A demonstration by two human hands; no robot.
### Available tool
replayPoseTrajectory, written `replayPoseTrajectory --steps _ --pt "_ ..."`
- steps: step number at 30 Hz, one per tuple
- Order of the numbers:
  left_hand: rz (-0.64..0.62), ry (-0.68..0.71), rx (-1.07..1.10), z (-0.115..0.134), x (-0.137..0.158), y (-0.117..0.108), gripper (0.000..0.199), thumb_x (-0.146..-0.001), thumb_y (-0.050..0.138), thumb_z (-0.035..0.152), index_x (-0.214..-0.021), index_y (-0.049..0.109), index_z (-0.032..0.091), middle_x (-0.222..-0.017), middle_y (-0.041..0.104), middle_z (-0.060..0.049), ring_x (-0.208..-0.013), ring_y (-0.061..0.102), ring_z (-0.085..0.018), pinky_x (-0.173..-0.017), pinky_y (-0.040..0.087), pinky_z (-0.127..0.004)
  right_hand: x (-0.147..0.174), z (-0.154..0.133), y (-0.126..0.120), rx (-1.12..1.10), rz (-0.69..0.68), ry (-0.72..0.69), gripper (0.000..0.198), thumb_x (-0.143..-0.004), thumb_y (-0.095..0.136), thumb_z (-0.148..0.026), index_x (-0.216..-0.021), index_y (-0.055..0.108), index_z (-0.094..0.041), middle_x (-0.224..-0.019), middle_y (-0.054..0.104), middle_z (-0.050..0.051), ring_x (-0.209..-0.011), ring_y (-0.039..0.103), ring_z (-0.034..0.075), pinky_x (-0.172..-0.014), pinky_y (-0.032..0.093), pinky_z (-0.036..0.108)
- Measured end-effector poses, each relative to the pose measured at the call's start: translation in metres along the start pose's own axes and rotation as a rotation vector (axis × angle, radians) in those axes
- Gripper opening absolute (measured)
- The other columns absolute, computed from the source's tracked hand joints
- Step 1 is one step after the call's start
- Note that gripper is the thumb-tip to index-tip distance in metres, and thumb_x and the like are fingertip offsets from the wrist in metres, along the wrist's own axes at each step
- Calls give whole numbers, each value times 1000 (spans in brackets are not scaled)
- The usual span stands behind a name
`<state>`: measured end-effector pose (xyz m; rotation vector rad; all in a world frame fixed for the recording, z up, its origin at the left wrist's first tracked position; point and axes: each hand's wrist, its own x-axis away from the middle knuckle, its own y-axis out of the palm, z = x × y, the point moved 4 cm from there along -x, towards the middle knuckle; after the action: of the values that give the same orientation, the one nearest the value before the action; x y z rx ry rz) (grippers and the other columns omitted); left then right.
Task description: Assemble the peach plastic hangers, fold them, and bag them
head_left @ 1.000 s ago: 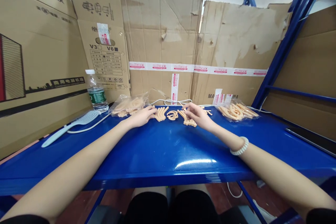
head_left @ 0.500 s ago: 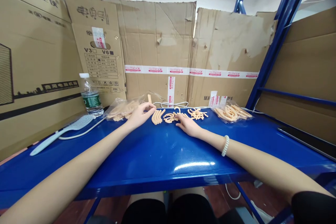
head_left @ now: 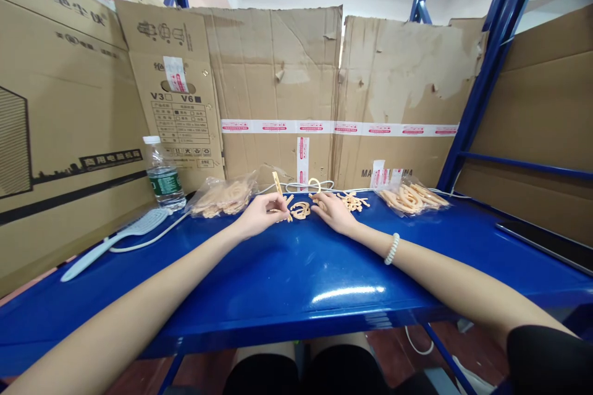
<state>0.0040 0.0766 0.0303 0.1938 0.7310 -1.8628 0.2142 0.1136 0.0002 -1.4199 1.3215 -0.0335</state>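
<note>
My left hand (head_left: pixel 265 215) is closed, thumb against fingertips, on a flat pale-tan strip with small holes (head_left: pixel 277 182) that sticks up above the fingers. Beneath and behind it lie curved tan strips, mostly covered by the hand. My right hand (head_left: pixel 334 213) has its fingers bent round a hooked, C-shaped tan piece (head_left: pixel 315 184), whose curve rises above the fingertips. Between the two hands rests a small group of curved tan pieces (head_left: pixel 300 210). Just beyond the right hand is a loose heap of small tan pieces (head_left: pixel 354 200).
Clear bags of tan parts lie left (head_left: pixel 225 196) and right (head_left: pixel 411 196) on the blue shelf (head_left: pixel 296 278). A water bottle (head_left: pixel 164 179), a pale hairbrush (head_left: pixel 125 237) and a white cable stand at left. A dark flat device (head_left: pixel 546 247) lies right. Cardboard (head_left: pixel 278 86) walls the back.
My left hand has moved right and nearer, over the curved strips, with the holed strip held up. My right hand has shifted slightly right; the hooked piece stands a little higher.
</note>
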Motion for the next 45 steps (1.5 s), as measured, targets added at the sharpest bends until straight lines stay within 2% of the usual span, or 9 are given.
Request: replayPoseTrajectory --steps 3,7,12,16,22,25,33,41,45 --pt "-30 -28 101 0 3 9 37 -64 78 26 -67 41 20 -65 58 5 -65 66 -16 -69 52 -32 6 -16 -14 -128 92 33 28 -98 40 -35 -104 62 -19 -103 69 9 -100 62 22 -92 45 38" --pt "-22 -74 259 -3 7 22 44 -59 82 22 -76 42 20 -76 60 4 -71 68 -16 -69 52 -31 11 -21 -7 -727 185 289 28 -84 60 -46 -88 66 -19 -88 70 5 -78 65 19 -77 51 33" --pt "-41 -145 398 -7 11 37 49 -57 85 29 -94 55 18 -89 68 -6 -84 68 -21 -74 54 -36 17 -18 21 -1032 92 463 38 -59 82 -41 -79 58 -20 -73 71 2 -63 66 16 -64 55 31" --pt "24 -160 420 -14 12 39 38 -57 86 32 -78 58 16 -76 65 -1 -74 66 -18 -74 52 -34 18 -13 28 -1192 26 552 38 -58 85 -26 -82 56 -21 -77 73 1 -70 69 15 -74 58 30" --pt "147 -170 359 -27 12 32 34 -57 86 30 -69 57 17 -70 62 2 -71 63 -15 -71 49 -31 15 -15 25 -1286 -166 644 16 -67 79 -10 -73 66 -15 -80 73 4 -74 70 11 -81 57 25" --pt "141 -187 318 -29 12 31 35 -55 86 30 -62 55 16 -66 59 3 -62 59 -13 -63 46 -29 15 -16 19 -1307 -262 681 11 -71 76 -9 -71 66 -14 -82 74 4 -76 71 13 -78 58 26" --pt "138 -157 228 -26 11 32 33 -55 85 30 -58 56 16 -68 60 2 -66 60 -15 -68 47 -31 17 -21 14 -1288 -522 676 5 -80 69 -8 -80 65 -12 -84 75 6 -84 73 16 -78 58 29" --pt "98 -101 169 -17 12 33 29 -57 83 26 -57 56 15 -68 64 1 -70 64 -17 -69 49 -30 17 -25 17 -1259 -495 688 6 -80 66 -4 -80 64 -10 -77 74 9 -77 73 16 -79 59 26" --pt "85 -80 159 -17 11 34 29 -57 83 26 -56 56 15 -69 65 0 -69 63 -17 -68 49 -30 17 -27 16 -1191 -407 704 11 -81 62 0 -76 63 -10 -75 73 8 -72 73 16 -75 60 26"
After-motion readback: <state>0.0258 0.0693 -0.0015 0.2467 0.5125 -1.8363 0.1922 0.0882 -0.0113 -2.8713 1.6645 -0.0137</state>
